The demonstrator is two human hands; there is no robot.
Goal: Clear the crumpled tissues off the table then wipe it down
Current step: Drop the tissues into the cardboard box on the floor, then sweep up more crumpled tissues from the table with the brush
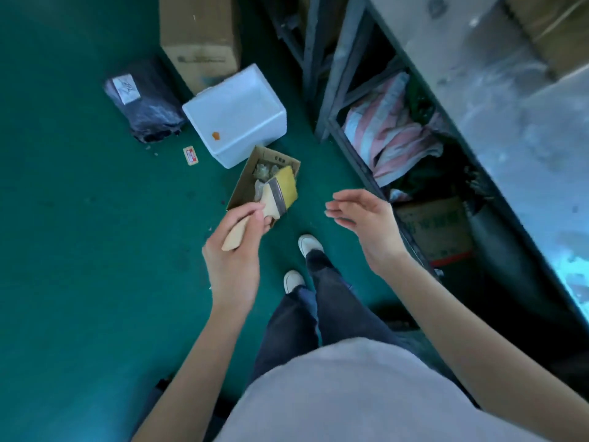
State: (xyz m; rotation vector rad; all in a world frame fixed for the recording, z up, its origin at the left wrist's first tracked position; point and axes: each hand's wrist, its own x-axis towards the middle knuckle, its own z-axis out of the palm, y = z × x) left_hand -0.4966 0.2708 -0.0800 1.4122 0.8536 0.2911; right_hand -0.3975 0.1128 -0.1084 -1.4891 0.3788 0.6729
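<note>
1. The person stands on a green floor [79, 218] beside the tabletop [516, 129], which runs along the right of the view. The stretch of it in sight is grey, smeared and dusty, and carries no tissues that I can make out.
2. A small cardboard box [245, 183] on the floor, just ahead of the feet, holds pale crumpled wads [264, 170] that look like the tissues. I judge the clearing step to be done or nearly so; blur keeps me from being sure what the wads are.
3. The wipe-down looks still to come, or only partly done: the tabletop streaks suggest dust remains.
4. The left hand [237, 247] grips the wooden handle of a wide brush [274, 194], fingers curled round it. The yellow bristles hang over the box opening; whether they touch the wads I cannot tell.
5. The right hand [363, 218] is spread and relaxed, fingers loosely extended, holding and touching nothing, between the box and the shelf [395, 135] under the tabletop.
6. A white foam box [236, 113] sits just beyond the cardboard box, touching or nearly touching it. Striped cloth [389, 132] lies bundled on the shelf.
</note>
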